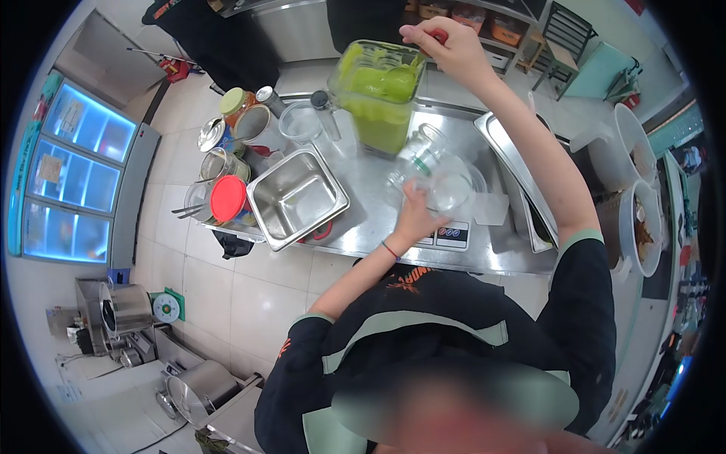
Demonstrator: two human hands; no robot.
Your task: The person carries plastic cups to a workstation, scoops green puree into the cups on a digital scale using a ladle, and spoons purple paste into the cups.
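My right hand (442, 47) is closed round a red handle at the upper rim of a clear square pitcher (380, 125) filled with green liquid. A green-coated ladle or spoon (401, 79) lies inside the pitcher. Lower down, my left hand (417, 219) touches a clear round container (450, 189), its fingers spread along the near side. That container is above a scale (452, 235) with a button panel. Just beyond it, a clear glass jar (423, 147) lies near the pitcher's base.
On the steel table (363, 227) are a steel pan (299, 197), a red-lidded tub (229, 198), several jars and a clear plastic tub (300, 122) at left. Steel trays (514, 166) and large white pitchers (624, 151) stand at right. Other people in dark clothes (227, 45) are across the table.
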